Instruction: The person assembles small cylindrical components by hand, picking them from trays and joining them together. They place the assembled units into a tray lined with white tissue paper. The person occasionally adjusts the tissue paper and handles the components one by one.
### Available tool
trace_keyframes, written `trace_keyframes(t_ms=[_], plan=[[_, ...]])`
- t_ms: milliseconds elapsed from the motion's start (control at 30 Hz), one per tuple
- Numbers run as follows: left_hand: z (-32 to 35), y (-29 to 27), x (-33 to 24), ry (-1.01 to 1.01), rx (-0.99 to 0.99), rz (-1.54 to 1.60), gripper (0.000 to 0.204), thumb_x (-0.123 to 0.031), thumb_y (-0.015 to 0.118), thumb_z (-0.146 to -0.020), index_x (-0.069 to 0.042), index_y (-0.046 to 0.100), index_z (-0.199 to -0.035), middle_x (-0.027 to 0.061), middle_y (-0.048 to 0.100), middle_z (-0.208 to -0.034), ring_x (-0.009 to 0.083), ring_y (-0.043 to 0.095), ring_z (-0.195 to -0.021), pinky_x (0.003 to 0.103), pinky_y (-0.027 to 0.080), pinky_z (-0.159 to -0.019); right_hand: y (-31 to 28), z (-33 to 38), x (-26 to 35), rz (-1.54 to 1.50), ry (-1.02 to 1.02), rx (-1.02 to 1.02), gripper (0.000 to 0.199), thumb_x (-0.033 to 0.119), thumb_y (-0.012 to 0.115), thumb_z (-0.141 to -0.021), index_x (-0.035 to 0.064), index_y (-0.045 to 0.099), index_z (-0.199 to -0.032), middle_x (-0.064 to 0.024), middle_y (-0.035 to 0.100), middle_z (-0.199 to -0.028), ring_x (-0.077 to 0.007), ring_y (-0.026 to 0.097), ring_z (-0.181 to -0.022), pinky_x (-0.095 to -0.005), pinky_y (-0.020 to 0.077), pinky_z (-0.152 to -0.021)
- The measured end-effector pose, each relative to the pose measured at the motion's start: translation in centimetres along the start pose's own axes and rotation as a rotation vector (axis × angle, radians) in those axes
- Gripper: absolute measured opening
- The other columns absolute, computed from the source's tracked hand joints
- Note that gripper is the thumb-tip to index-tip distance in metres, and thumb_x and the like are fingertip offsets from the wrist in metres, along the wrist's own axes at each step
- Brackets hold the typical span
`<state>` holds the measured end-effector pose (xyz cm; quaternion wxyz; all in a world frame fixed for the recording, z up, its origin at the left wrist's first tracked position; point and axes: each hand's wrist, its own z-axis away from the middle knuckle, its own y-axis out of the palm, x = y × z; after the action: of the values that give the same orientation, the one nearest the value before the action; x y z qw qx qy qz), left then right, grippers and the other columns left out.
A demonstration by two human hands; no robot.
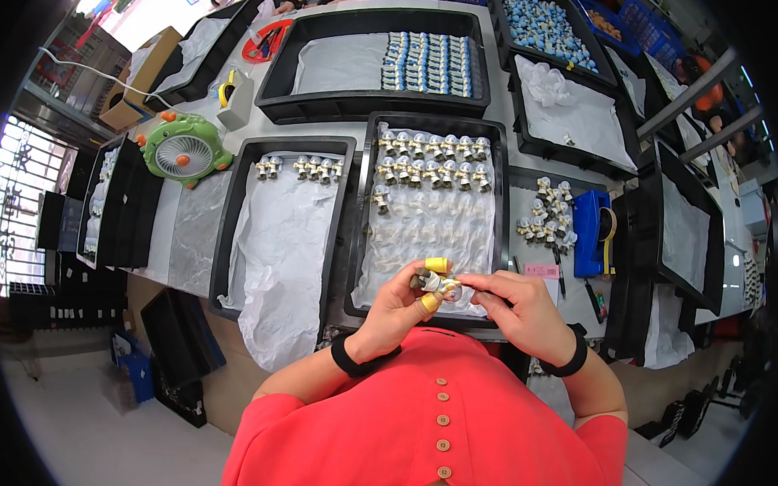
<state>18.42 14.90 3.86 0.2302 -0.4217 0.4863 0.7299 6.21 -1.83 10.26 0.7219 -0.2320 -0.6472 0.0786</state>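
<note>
**Inspector A:** We begin at nine o'clock: a green desk fan with orange knobs stands on the bench, and a tape dispenser sits above it toward eleven.

**Inspector B:** Noted. Just right of the fan we record a black tray lined with white sheeting; a short row of small figurines stands along its far end.

**Inspector A:** At centre we find a second black tray, holding three rows of like figurines at its far end, the near part of its liner bare. Over that tray's near edge, at about six o'clock from its middle, we see both hands.

**Inspector B:** The left hand has its thumb and forefinger capped in yellow finger cots, and these are clamped on a small figurine. The right hand meets it from three o'clock, fingertips pinched together on the same piece. The figurine sits between the two hands, just above the tray's near rim.

**Inspector A:** Agreed. Each wrist carries a black band. Toward three o'clock we log a loose cluster of figurines on the bench and, just beside it, a blue tape dispenser.

**Inspector B:** At twelve o'clock, a further tray holds blue-and-white pieces in rows.
</note>
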Motion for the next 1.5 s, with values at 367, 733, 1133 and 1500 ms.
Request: trace_keyframes(t_ms=[367, 733, 1133, 1500], plan=[[-0.1, 0.1, 0.0, -0.009, -0.015, -0.006, 0.040, -0.006, 0.056, -0.090, -0.007, 0.043, -0.128, 0.0019, 0.058, -0.099, 0.0039, 0.046, -0.074, 0.018, 0.039, -0.060, -0.2, 0.0, 0.2, 0.039, 0.031, 0.030, 0.030, 0.001, 0.052, -0.084, 0.0062, 0.062, -0.111, -0.0116, 0.063, -0.080, -0.0177, 0.060, -0.065, -0.0271, 0.0473, -0.060], [-0.2, 0.4, 0.3, 0.099, 0.016, -0.082, 0.039, -0.005, 0.057, -0.089, -0.006, 0.043, -0.126, 0.0026, 0.055, -0.104, 0.0073, 0.053, -0.084, 0.021, 0.044, -0.067, 0.3, -0.8, -0.2, -0.420, 0.270, 0.034, 0.018, 0.015, 0.057, -0.090, 0.0034, 0.059, -0.104, -0.0004, 0.061, -0.076, -0.0030, 0.053, -0.066, -0.0199, 0.0427, -0.058], [-1.1, 0.2, -0.4, -0.098, 0.084, 0.319, 0.032, -0.007, 0.055, -0.090, -0.006, 0.044, -0.120, 0.0075, 0.055, -0.104, 0.0146, 0.056, -0.085, 0.026, 0.048, -0.072, -0.9, -0.8, -6.3, -0.934, 0.359, -0.412, 0.021, 0.023, 0.058, -0.090, 0.0101, 0.049, -0.076, 0.0041, 0.045, -0.060, -0.0036, 0.035, -0.047, -0.0197, 0.0282, -0.042], [-1.6, 0.4, -0.3, -0.160, 0.080, 0.415, 0.030, -0.008, 0.053, -0.091, -0.006, 0.043, -0.119, 0.0089, 0.055, -0.105, 0.0179, 0.057, -0.085, 0.026, 0.048, -0.070, 1.9, 2.9, -22.6, -0.751, 0.763, -0.549, 0.022, 0.023, 0.059, -0.088, 0.0100, 0.048, -0.075, 0.0023, 0.046, -0.063, -0.0071, 0.042, -0.047, -0.0230, 0.0322, -0.041]])
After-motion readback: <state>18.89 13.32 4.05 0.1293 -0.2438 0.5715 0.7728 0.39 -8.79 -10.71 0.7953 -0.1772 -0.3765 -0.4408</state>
